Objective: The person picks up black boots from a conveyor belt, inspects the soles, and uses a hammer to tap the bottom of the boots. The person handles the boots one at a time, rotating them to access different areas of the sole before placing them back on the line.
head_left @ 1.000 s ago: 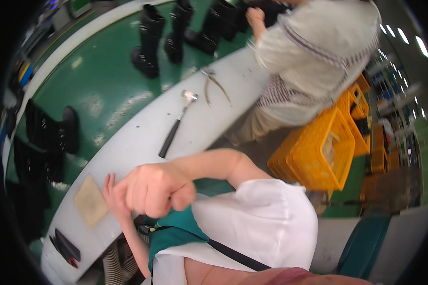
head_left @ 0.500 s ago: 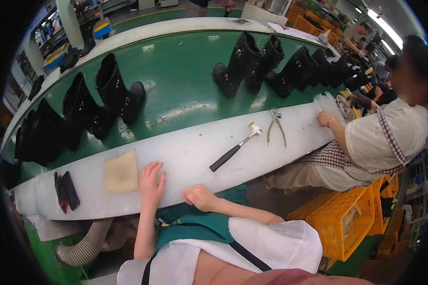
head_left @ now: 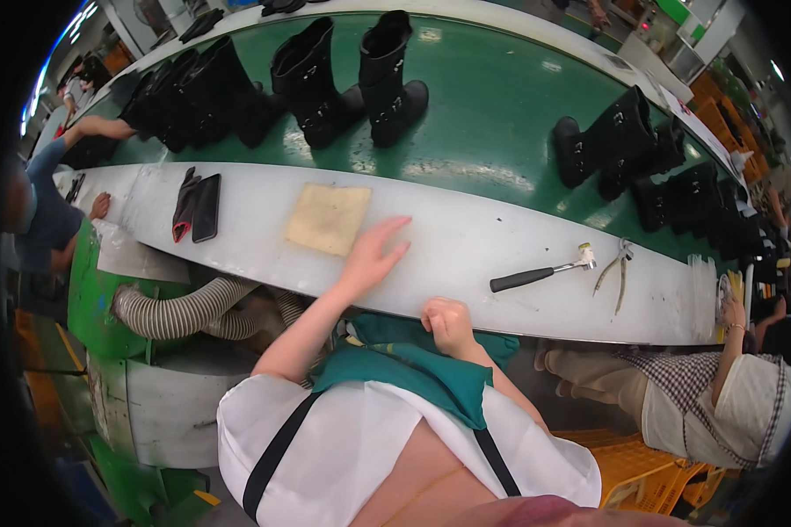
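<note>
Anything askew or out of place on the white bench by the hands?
Nothing stands out. The left hand lies flat on the white bench beside the tan pad; the right hand is curled at its near edge. Hammer and pliers lie flat.

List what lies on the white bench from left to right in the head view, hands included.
Black folded pouch → tan square pad → left hand, flat and open on the bench → right hand, curled at the near edge → hammer → pliers.
</note>
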`<state>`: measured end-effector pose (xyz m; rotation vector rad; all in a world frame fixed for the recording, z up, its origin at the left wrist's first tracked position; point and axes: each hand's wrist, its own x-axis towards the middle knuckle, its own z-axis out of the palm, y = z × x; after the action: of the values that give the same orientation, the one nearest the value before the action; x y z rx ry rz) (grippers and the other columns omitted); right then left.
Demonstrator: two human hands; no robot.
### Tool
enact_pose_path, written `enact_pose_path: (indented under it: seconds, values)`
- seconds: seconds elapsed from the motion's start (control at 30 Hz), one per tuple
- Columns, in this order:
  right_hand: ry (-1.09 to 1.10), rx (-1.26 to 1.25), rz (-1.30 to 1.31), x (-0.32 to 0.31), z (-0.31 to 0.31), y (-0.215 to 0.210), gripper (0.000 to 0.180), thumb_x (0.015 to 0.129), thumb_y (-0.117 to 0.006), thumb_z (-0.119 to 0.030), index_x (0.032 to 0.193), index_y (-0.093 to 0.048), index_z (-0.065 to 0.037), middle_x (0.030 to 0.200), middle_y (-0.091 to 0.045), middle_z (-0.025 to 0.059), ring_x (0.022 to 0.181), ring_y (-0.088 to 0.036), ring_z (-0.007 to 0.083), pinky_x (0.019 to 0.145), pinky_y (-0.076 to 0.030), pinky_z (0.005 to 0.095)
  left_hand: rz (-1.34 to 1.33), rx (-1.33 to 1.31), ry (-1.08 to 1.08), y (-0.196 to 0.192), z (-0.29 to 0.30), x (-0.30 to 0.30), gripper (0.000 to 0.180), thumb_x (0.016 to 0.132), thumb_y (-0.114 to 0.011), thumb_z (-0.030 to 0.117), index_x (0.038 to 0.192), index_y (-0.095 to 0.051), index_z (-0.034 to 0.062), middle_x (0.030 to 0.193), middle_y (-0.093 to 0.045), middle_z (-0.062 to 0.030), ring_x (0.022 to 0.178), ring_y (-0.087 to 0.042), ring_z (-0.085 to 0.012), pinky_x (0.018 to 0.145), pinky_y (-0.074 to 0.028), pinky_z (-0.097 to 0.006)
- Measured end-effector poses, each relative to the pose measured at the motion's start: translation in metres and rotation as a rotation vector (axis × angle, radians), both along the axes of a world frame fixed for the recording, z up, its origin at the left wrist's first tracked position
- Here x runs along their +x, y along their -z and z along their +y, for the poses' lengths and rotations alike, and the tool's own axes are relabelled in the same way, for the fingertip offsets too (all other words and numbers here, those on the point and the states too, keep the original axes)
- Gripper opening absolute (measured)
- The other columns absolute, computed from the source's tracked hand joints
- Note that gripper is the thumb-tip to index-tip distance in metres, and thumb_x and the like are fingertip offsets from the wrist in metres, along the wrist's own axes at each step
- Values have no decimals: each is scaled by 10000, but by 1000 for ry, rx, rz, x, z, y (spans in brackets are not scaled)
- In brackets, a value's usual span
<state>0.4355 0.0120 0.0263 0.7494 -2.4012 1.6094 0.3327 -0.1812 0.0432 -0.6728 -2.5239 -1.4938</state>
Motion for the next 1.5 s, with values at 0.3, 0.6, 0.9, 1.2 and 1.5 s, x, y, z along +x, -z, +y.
enact_pose_path:
  seconds: [0.3,0.6,0.9,1.2,1.5]
  values:
    - [4,-32,19,-3,3,-4,282,885,-491,-180,639,-561,-61,645,-549,92,612,-537,289,579,-424,392,-198,333,-308,-25,-24,-217,931,771,-756,413,1464,-266,31,1430,-406,-187,1282,-444,-261,1013,-394,-332]
    - [678,684,123,-37,110,-14,456,799,-609,-88,1252,-560,-74,1326,-496,187,1265,-432,367,1066,-342,447,-314,363,-334,2,-18,-272,438,888,-639,386,1090,-624,-3,978,-679,-104,965,-641,-195,755,-517,-330]
    - [578,503,-125,-22,166,-34,551,851,-490,-28,1397,-415,-63,1405,-443,186,1319,-409,311,1067,-354,386,-503,790,-30,-69,-4,-137,482,951,-544,377,1248,-469,4,1118,-610,-112,1001,-641,-227,778,-587,-434]
    - [214,-343,-228,-65,93,-108,594,987,-450,-294,1483,-228,-55,1434,-414,178,1319,-414,275,1077,-334,368,-672,1013,376,-49,16,-38,622,1005,-219,520,1352,-445,57,1298,-554,-139,1152,-573,-289,901,-503,-472]
    - [134,-622,-274,-63,76,-127,675,991,-438,-322,1492,-111,-11,1392,-412,200,1280,-447,283,1077,-362,410,-738,1003,455,-60,24,4,639,1003,-211,529,1365,-421,46,1339,-510,-154,1232,-506,-303,990,-432,-509]
